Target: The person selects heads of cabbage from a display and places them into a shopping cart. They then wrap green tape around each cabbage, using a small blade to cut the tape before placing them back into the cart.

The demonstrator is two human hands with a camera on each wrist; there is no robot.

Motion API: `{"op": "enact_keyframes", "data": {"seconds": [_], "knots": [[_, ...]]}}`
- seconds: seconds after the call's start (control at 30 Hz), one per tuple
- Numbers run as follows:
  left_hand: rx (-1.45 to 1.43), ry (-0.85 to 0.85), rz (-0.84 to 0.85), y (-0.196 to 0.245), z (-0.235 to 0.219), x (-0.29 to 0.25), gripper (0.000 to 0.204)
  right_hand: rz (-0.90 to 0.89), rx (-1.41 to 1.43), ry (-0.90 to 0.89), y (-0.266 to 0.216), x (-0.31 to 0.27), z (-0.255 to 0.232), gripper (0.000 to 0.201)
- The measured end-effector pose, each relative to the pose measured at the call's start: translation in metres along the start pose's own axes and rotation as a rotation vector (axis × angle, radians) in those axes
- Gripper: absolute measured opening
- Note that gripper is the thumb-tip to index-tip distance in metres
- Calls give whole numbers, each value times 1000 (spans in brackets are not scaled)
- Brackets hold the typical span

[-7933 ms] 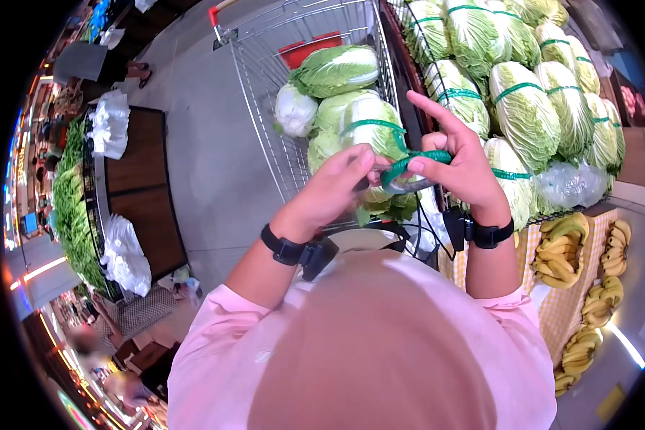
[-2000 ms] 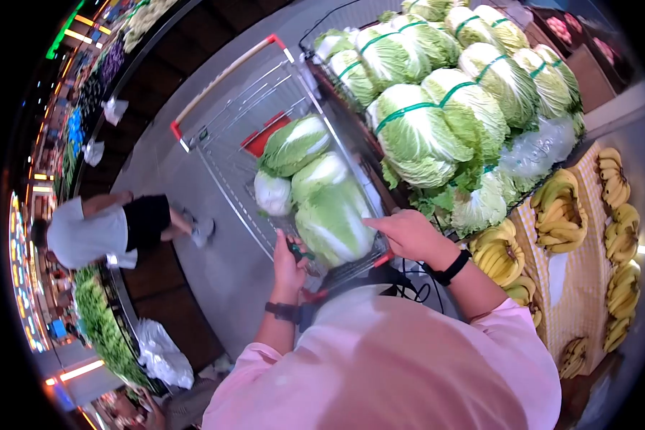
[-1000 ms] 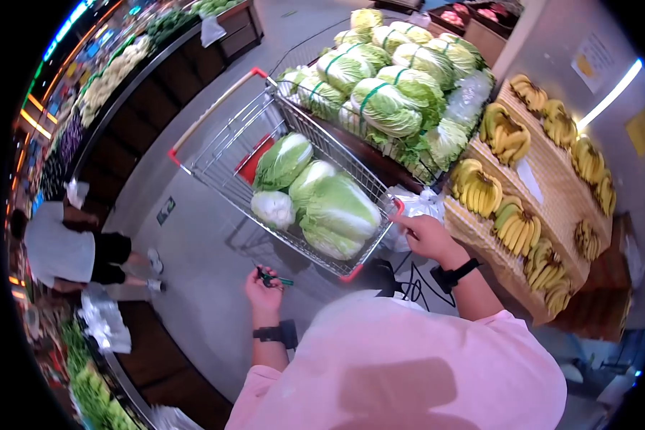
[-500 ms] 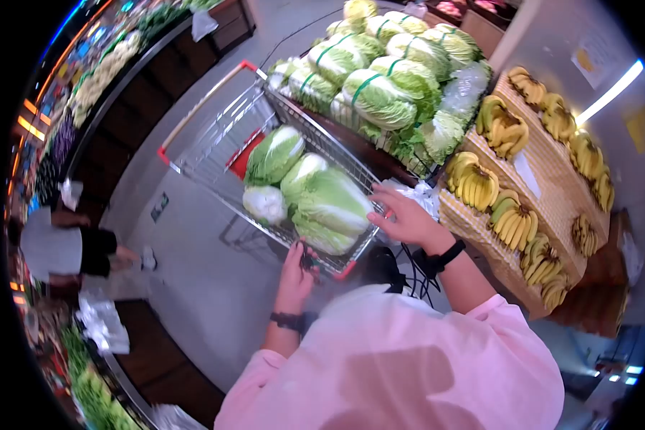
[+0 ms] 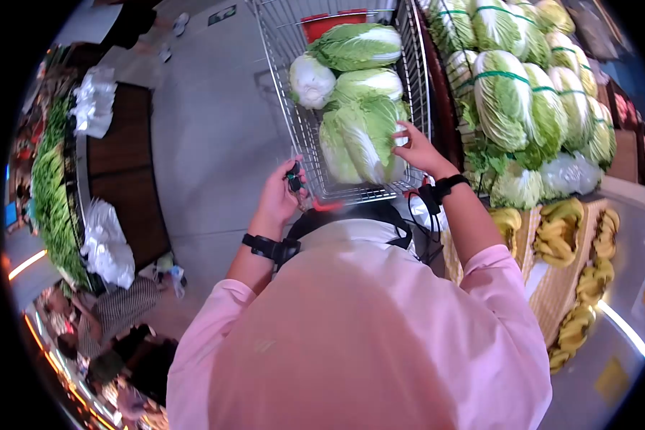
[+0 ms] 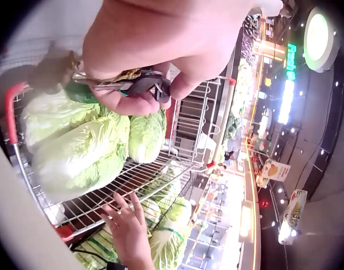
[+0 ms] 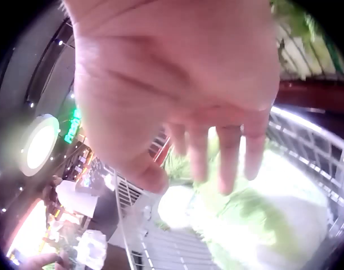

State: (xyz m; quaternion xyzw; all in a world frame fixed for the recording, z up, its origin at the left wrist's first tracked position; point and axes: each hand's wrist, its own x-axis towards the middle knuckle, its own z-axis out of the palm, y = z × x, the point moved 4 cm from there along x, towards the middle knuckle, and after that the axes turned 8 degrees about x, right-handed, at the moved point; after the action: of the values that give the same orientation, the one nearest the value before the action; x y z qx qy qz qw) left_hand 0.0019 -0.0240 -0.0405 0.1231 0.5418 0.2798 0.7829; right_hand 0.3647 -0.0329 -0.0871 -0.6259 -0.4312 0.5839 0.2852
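A small dark tool [image 5: 294,179] with a green part is gripped in my left hand [image 5: 283,195], beside the near left corner of the metal cart [image 5: 327,206]. In the left wrist view, curled fingers hold the black and metallic tool [image 6: 152,87]. My right hand [image 5: 419,152] is over the cart's near right side, close to the front cabbage [image 5: 369,140]. The right wrist view shows its fingers loosely extended above a leafy cabbage [image 7: 256,219]; contact cannot be told. Farther in lie more cabbages [image 5: 358,46] and a rounder white one [image 5: 312,80].
Green-banded cabbages [image 5: 505,100] are piled on a stand along the cart's right side. Bananas [image 5: 557,233] lie on checked cloth at the right. A leafy-greens stand [image 5: 54,193] with plastic bags [image 5: 107,244] is at the left. Cables [image 5: 428,215] hang beside my right forearm.
The head view has turned, so the cart appears higher and straighter. Since the earliest frame, the green tape ring has left my hands, and no band shows on the cart's front cabbage.
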Motion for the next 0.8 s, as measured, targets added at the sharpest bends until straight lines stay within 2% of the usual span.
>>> {"op": "enact_keyframes", "data": {"seconds": [0.03, 0.13, 0.2, 0.27, 0.3, 0.33, 0.4, 0.5, 0.6, 0.63, 0.7, 0.8], "knots": [[10, 41, 23, -4, 7, -2, 27, 45, -36, -11, -4, 10, 5, 86], [50, 63, 88, -7, 28, -10, 30, 163, -325, 123, 33, 60, 10, 97], [89, 64, 111, -8, 36, -12, 33, 207, -382, 93, 41, 70, 11, 103], [272, 30, 147, -6, 51, -17, 38, 176, -479, 89, 37, 77, 17, 102], [336, 3, 144, 1, 64, -26, 38, -70, -604, 224, 31, 75, 23, 90], [401, -23, 140, 10, 77, -37, 38, -132, -433, 126, 16, 75, 28, 81], [459, -69, 191, 24, 99, -58, 36, -214, -83, -60, -42, 59, 24, 66], [577, -102, 250, 29, 107, -65, 33, -123, 124, -414, -116, 30, 20, 46], [611, -188, 253, 31, 102, -71, 27, -219, 79, -483, -151, 7, 27, 42], [602, -231, 255, 33, 99, -76, 25, -186, 147, -536, -158, 1, 33, 45], [546, -262, 233, 38, 101, -90, 20, -217, 101, -498, -167, -10, 47, 47], [610, -443, 299, 41, 85, -89, 21, -280, 51, -478, -183, -25, 66, 54]]}}
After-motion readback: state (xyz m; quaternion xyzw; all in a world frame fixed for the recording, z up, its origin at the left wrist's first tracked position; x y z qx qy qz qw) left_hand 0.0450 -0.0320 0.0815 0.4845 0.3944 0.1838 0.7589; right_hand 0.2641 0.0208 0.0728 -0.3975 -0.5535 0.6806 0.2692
